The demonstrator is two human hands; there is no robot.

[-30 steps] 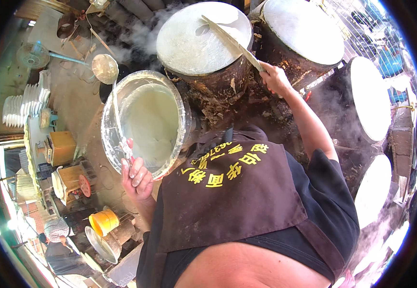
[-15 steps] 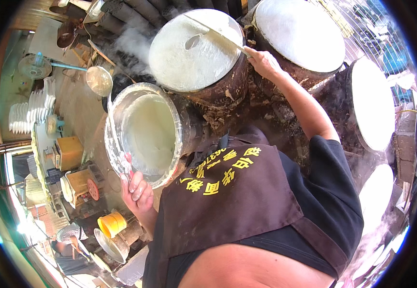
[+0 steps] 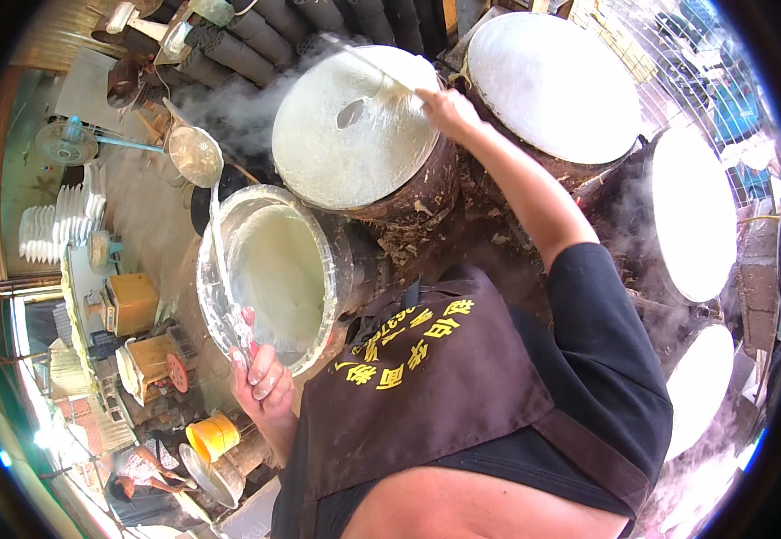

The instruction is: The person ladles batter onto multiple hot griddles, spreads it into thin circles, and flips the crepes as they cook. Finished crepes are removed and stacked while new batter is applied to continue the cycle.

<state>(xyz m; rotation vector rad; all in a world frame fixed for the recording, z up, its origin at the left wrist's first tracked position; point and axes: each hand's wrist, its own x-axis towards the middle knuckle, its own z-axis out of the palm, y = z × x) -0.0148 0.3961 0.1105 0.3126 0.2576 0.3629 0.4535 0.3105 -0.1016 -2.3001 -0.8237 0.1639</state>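
Note:
My left hand (image 3: 265,384) is closed round the lower end of a long-handled ladle (image 3: 195,156). Its bowl, coated with pale liquid, hangs beyond the far left rim of a large tub (image 3: 329,278) of milky white batter (image 3: 278,256). My right hand (image 3: 451,114) grips one end of a long thin flat stick (image 3: 368,65). That stick reaches over the nearest round steamer top (image 3: 319,157), whose white surface has a dark oval opening and wet ripples beside the stick. Whether the stick touches the surface I cannot tell.
More round white steamer tops (image 3: 552,85) stand to the right, with steam among them. Dark cylinders (image 3: 265,31) are stacked behind. At left are a fan (image 3: 67,142), machines on a bench (image 3: 134,304), a yellow bucket (image 3: 213,437) and another person (image 3: 143,467) bending low.
My right hand has moved inward from the steamer top's right edge, with the stick. The ladle bowl has shifted slightly right. The whole view has shifted a little, and the other person shows more.

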